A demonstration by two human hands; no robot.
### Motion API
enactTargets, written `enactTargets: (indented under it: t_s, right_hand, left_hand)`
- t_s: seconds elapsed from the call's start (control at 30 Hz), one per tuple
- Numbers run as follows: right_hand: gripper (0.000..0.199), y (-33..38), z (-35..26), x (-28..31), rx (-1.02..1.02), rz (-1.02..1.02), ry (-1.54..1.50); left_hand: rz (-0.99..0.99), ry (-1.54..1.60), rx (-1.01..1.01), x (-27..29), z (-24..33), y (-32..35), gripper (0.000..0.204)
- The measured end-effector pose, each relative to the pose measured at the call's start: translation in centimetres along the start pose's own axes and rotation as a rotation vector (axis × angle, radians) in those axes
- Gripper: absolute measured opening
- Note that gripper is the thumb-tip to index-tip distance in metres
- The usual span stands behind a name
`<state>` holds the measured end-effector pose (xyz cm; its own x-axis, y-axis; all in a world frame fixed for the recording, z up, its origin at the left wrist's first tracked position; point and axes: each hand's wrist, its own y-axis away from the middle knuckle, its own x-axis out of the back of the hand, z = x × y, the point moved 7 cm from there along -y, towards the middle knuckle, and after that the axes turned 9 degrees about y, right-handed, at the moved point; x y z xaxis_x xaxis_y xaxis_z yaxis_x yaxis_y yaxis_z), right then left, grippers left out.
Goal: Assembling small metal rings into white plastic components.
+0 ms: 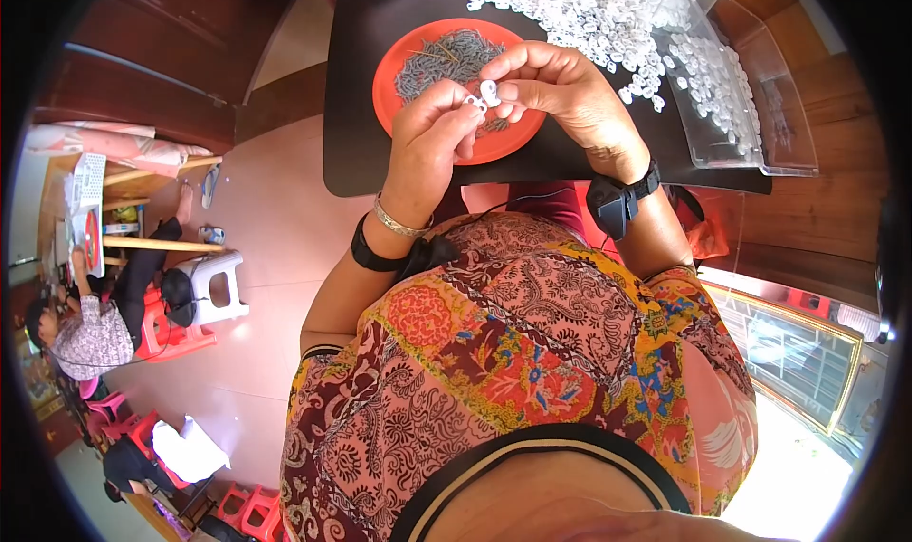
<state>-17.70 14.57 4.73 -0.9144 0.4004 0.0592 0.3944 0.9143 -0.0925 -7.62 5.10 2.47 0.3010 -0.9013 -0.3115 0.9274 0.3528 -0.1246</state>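
My left hand (427, 138) pinches a small white plastic piece (476, 103) with a ring-like end between thumb and forefinger. Facing it, my right hand (565, 95) holds another small rounded white plastic piece (489, 92) with thumb and fingers. The two pieces are close together; I cannot tell whether they are joined. Both hands are above a round red plate (385, 100), on which lies a heap of small slim grey pieces (442, 67). Part of that heap is hidden by my fingers.
A large heap of small white plastic pieces (594, 24) spreads over the dark table (356, 152). At its right stands a clear plastic bin (736, 157) with more of them. Further left, a person (95, 333) sits beside a grey stool (214, 285) and red stools (171, 338).
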Motion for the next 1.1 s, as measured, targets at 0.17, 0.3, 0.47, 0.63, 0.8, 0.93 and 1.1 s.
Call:
enactTargets:
  t_s: [0.17,0.3,0.47,0.63,0.8,0.93,1.1]
  right_hand:
    - [0.016,0.0,-0.3,-0.5,0.005,0.005,-0.002]
    - [0.016,0.1,-0.5,-0.2,0.020,0.043,0.080]
    - [0.018,0.1,-0.6,-0.5,0.036,0.029,0.085]
    - [0.017,0.2,-0.8,-0.5,0.052,0.054,0.134]
    - [0.013,0.2,-1.0,-0.7,0.106,0.099,0.160]
    - [0.013,0.2,-1.0,-0.7,0.089,0.106,0.178]
    - [0.014,0.2,-0.7,-0.6,0.081,0.130,0.226]
  left_hand:
    - [0.021,-0.061,-0.018,0.3,0.1,0.2,0.018]
    - [0.033,-0.071,-0.019,0.6,-0.1,0.3,0.019]
    - [0.034,-0.070,-0.014,0.6,-0.3,0.3,0.019]
    - [0.041,-0.077,-0.023,0.6,-0.2,0.3,0.017]
    - [0.053,-0.080,-0.011,0.6,-0.3,0.4,0.016]
    - [0.049,-0.085,-0.014,0.5,-0.1,0.5,0.016]
    - [0.058,-0.096,-0.026,0.4,-0.1,0.5,0.016]
